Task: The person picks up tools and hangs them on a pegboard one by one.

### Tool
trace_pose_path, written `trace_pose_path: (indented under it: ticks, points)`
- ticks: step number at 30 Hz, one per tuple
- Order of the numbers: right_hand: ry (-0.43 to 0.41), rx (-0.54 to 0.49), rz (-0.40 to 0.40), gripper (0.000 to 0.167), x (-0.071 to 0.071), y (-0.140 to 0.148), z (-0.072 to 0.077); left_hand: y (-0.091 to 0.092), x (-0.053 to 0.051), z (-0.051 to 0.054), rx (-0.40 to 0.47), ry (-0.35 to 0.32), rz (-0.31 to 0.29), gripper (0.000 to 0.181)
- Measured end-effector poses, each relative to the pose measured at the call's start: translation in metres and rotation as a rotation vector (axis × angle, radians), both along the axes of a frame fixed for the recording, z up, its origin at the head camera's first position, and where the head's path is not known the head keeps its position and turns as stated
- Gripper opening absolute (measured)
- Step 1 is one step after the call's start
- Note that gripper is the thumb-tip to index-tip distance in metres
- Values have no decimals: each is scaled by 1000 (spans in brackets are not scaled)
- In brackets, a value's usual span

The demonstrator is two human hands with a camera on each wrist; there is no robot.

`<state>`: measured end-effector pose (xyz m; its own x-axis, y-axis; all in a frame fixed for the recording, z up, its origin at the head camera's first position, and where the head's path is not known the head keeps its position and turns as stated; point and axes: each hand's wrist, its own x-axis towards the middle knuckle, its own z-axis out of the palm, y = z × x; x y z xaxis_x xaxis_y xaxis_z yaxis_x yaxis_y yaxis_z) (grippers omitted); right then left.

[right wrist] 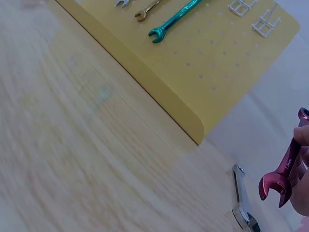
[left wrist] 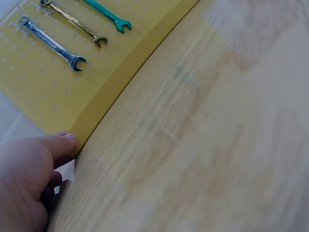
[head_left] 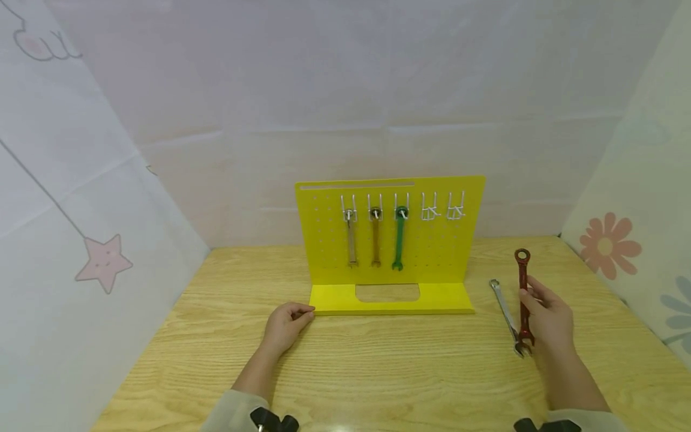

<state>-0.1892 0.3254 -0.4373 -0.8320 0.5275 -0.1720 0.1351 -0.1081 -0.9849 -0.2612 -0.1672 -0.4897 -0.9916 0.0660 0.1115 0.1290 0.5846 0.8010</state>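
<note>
My right hand [head_left: 552, 318] grips a red combination wrench [head_left: 523, 282] by its shaft, ring end up, right of the yellow pegboard [head_left: 432, 252]. In the right wrist view the red wrench's open jaw points down. A silver wrench [head_left: 504, 312] lies on the table just left of it. My left hand [head_left: 286, 327] pinches the front left corner of the pegboard's base between thumb and fingers. A silver wrench [left wrist: 50, 43], a gold wrench [left wrist: 75, 23] and a green wrench [head_left: 399, 240] hang from hooks on the board.
Two white wire hooks, a middle one [head_left: 430, 210] and a right one [head_left: 456, 210], carry no wrench. The board stands on a wood-grain table [head_left: 378, 372]. A pale cloth backdrop [head_left: 324, 90] rises behind and at both sides.
</note>
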Motion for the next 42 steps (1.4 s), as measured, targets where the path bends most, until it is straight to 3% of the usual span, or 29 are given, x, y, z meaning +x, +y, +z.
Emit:
trace_pose_path:
  ticks: [25, 42]
  points:
    - [247, 56, 280, 62, -7, -30, 22, 0, -1, -1, 5, 9, 5, 11]
    - [353, 108, 385, 55, -22, -57, 45, 0, 0, 1, -1, 12, 13, 10]
